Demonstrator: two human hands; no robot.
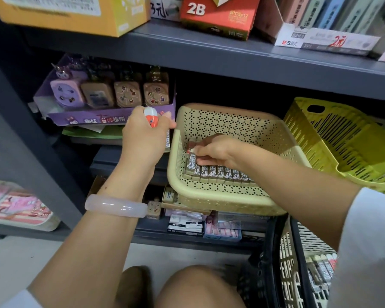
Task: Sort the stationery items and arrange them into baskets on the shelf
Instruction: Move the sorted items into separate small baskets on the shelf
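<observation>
A: Where the grey metal shelf (209,54) leaves its middle bay open, a beige plastic basket (220,198) sits tilted toward the camera. Walls and floor perforated with small dark holes, corners rounded, rim smooth.

B: Contents?

A: One row of 2B eraser packs (220,174) along the near wall. Small rectangular blocks in brown-and-cream sleeves, set side by side and touching. The row runs left to right; each pack's long axis runs front to back, printed face up.

B: Hands?

A: Right hand (216,150) is inside the basket at the row's left end, fingers curled, pinching one more eraser pack (190,150) just above the row. Mostly hidden by the fingers; I cannot tell its long axis. Left hand (142,138) is outside, by the basket's left rim, closed round a small orange-and-white rounded item (151,117), glossy plastic, its white end pointing up. More packs seem to be tucked under the fingers, partly hidden. A translucent pale pink bangle (116,206), smooth, on that wrist.

B: Surroundings?

A: Yellow-green slatted basket (342,141) to the right, tilted, touching the beige one. Purple cardboard display tray (107,116) to the left holding blocky sharpeners. Red 2B carton (218,16) on the shelf above. Black-and-cream lattice basket (298,267) lower right, more 2B packs inside.
</observation>
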